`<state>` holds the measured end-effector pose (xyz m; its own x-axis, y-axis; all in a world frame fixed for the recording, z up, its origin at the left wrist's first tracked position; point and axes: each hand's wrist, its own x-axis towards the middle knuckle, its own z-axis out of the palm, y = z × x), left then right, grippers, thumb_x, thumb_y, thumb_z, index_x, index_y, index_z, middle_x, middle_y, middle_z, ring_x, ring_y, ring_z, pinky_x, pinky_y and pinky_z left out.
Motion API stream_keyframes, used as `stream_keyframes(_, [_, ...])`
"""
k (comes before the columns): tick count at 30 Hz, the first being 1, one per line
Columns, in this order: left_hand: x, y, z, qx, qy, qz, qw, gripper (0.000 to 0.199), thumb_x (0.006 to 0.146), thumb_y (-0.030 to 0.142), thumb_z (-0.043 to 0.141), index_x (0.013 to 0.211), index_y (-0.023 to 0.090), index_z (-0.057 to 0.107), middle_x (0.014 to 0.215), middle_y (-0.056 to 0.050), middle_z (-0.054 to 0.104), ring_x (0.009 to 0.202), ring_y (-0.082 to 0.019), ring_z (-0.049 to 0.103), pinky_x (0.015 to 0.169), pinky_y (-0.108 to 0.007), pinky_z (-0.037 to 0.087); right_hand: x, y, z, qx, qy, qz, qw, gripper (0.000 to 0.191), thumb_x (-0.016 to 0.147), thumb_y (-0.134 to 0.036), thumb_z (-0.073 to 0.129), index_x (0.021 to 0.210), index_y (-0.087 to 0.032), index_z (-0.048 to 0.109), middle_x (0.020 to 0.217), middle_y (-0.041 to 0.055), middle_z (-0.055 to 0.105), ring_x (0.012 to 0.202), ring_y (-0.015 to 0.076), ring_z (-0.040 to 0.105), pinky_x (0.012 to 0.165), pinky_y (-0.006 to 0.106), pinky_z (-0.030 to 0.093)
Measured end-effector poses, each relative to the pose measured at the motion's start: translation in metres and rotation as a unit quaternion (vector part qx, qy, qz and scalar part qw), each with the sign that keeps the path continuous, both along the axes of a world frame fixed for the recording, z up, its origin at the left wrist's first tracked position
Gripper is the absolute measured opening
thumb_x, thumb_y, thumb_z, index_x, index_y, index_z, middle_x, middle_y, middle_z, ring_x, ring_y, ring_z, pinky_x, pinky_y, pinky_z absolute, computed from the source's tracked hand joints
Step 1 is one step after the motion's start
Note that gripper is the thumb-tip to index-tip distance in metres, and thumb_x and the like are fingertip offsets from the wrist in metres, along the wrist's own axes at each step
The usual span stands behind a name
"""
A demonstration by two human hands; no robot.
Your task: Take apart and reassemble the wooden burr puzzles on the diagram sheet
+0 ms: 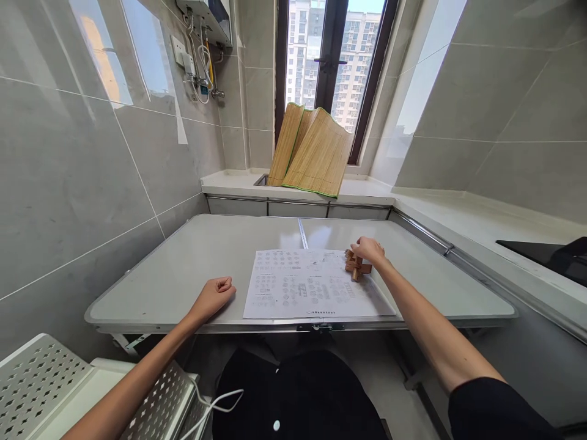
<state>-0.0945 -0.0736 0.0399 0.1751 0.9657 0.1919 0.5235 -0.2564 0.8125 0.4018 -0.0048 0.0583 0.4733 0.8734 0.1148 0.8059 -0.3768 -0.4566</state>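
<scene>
A brown wooden interlocking puzzle (pixel 356 267), made of crossed notched bars, rests on the upper right part of a printed paper sheet (pixel 284 308). My right hand (pixel 370 249) reaches over it from the right, its fingers closed on the puzzle's upper part; the fingertips are partly hidden. Rows of small diagrams cover the sheet, too fine to read. To the left of the paper, my left hand (pixel 214 298) lies on the white table in a loose fist, with nothing visible in it.
The white folding table (pixel 160 269) has a centre seam and a front latch. Behind it, a bamboo mat (pixel 316 153) leans by the window on a white counter (pixel 367 186). A perforated white chair (pixel 41 385) and a white cable (pixel 215 404) are at lower left.
</scene>
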Motion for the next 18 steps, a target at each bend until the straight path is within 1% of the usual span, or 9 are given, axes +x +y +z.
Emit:
stream_keyframes(2, [0.001, 0.0, -0.001, -0.002, 0.005, -0.001, 1.0, 0.036, 0.068, 0.037, 0.052, 0.063, 0.024, 0.019, 0.064, 0.005, 0.018, 0.06, -0.012, 0.018, 0.057, -0.027, 0.016, -0.005, 0.007, -0.003, -0.033, 0.004, 0.003, 0.999, 0.034, 0.105, -0.036, 0.067, 0.135, -0.02, 0.065, 0.138, 0.0116, 0.066, 0.114, 0.0257, 0.069, 0.096, 0.047, 0.061])
stream_keyframes(4, [0.001, 0.001, -0.003, -0.004, 0.01, -0.002, 1.0, 0.035, 0.067, 0.037, 0.052, 0.063, 0.024, 0.02, 0.064, 0.005, 0.019, 0.06, -0.012, 0.018, 0.058, -0.028, 0.016, -0.013, 0.013, -0.002, -0.05, 0.01, 0.013, 0.999, 0.033, 0.105, -0.036, 0.067, 0.135, -0.02, 0.066, 0.138, 0.0115, 0.066, 0.114, 0.0256, 0.069, 0.096, 0.047, 0.061])
stream_keyframes(7, [0.001, 0.001, -0.004, -0.005, 0.014, -0.002, 1.0, 0.033, 0.068, 0.036, 0.052, 0.063, 0.024, 0.021, 0.064, 0.006, 0.019, 0.06, -0.012, 0.019, 0.058, -0.028, 0.017, -0.027, 0.02, 0.006, -0.051, 0.023, 0.043, 0.998, 0.033, 0.105, -0.036, 0.067, 0.135, -0.021, 0.066, 0.138, 0.0115, 0.066, 0.114, 0.0256, 0.069, 0.096, 0.046, 0.061])
stream_keyframes(9, [0.0, 0.0, -0.004, -0.002, 0.015, -0.002, 1.0, 0.033, 0.069, 0.036, 0.052, 0.063, 0.024, 0.022, 0.064, 0.006, 0.019, 0.06, -0.012, 0.019, 0.058, -0.028, 0.017, -0.038, 0.02, 0.015, -0.038, 0.039, 0.081, 0.995, 0.034, 0.105, -0.036, 0.067, 0.135, -0.02, 0.065, 0.138, 0.0116, 0.066, 0.114, 0.0258, 0.069, 0.096, 0.047, 0.061])
stream_keyframes(11, [0.0, -0.001, -0.003, 0.002, 0.014, -0.003, 1.0, 0.033, 0.07, 0.036, 0.053, 0.063, 0.024, 0.023, 0.063, 0.006, 0.019, 0.06, -0.012, 0.02, 0.058, -0.028, 0.018, -0.054, 0.016, 0.025, -0.017, 0.065, 0.146, 0.987, 0.033, 0.105, -0.036, 0.067, 0.135, -0.02, 0.066, 0.138, 0.0116, 0.066, 0.114, 0.0256, 0.069, 0.097, 0.047, 0.061])
stream_keyframes(13, [0.001, -0.003, -0.001, 0.01, 0.011, -0.005, 1.0, 0.035, 0.072, 0.036, 0.055, 0.063, 0.024, 0.023, 0.062, 0.006, 0.02, 0.059, -0.012, 0.021, 0.058, -0.028, 0.019, -0.076, 0.006, 0.035, 0.0, 0.1, 0.226, 0.969, 0.032, 0.105, -0.036, 0.068, 0.131, -0.019, 0.067, 0.133, 0.0108, 0.068, 0.111, 0.0249, 0.071, 0.094, 0.045, 0.062])
stream_keyframes(15, [0.006, -0.004, 0.003, 0.021, 0.006, -0.006, 1.0, 0.037, 0.076, 0.037, 0.057, 0.062, 0.024, 0.025, 0.061, 0.006, 0.022, 0.059, -0.012, 0.024, 0.058, -0.028, 0.021, -0.104, -0.008, 0.041, 0.019, 0.142, 0.307, 0.941, 0.018, 0.101, -0.03, 0.07, 0.112, -0.018, 0.077, 0.109, 0.0093, 0.079, 0.097, 0.0232, 0.075, 0.09, 0.038, 0.062])
stream_keyframes(17, [0.018, -0.005, 0.008, 0.034, -0.002, -0.017, 0.999, 0.036, 0.081, 0.04, 0.059, 0.064, 0.024, 0.033, 0.061, 0.006, 0.032, 0.06, -0.013, 0.033, 0.06, -0.028, 0.028, -0.135, -0.026, 0.044, 0.037, 0.182, 0.38, 0.906, 0.015, 0.097, -0.028, 0.073, 0.108, -0.019, 0.078, 0.1, 0.0052, 0.082, 0.093, 0.0222, 0.077, 0.086, 0.034, 0.062])
stream_keyframes(18, [0.027, -0.006, 0.011, 0.038, -0.006, -0.031, 0.999, 0.033, 0.083, 0.043, 0.062, 0.067, 0.023, 0.041, 0.064, 0.005, 0.042, 0.063, -0.014, 0.04, 0.062, -0.028, 0.033, -0.149, -0.036, 0.046, 0.048, 0.199, 0.412, 0.888, 0.016, 0.095, -0.029, 0.075, 0.108, -0.02, 0.078, 0.1, 0.0042, 0.083, 0.093, 0.0221, 0.078, 0.086, 0.033, 0.062])
